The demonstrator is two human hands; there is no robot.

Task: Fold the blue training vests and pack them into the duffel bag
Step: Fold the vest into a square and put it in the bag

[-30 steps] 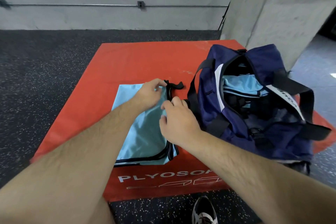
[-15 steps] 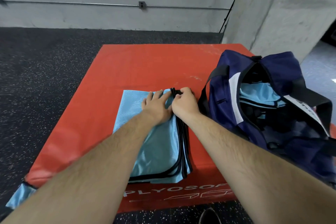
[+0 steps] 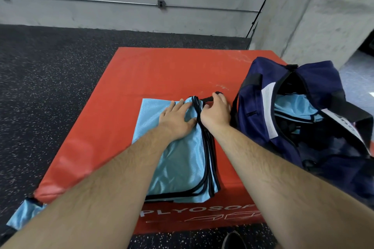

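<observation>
With vests (image 3: 295, 107) already in your duffel bag (image 3: 253, 127), your flat left hand (image 3: 178, 119) pins a folded vest (image 3: 182, 168) yet to pack, right hand (image 3: 215, 112) pinching its trim (image 3: 209, 99).

duffel bag (image 3: 253, 119): near end cut off by the right edge; its depths too dark to tell.
folded vest (image 3: 182, 168): left part covered by the left forearm (image 3: 121, 178).
blue scrap (image 3: 22, 216): mostly behind that forearm.
shoe (image 3: 232, 241): cut by the bottom edge.
mat lettering (image 3: 192, 210): end hidden by the right forearm (image 3: 263, 168).

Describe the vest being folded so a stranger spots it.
Start at the red padded mat. On its near half, left of the navy duffel bag, lies the folded light-blue vest with black trim. Unlike those packed in the bag, the left hand presses it.
</observation>
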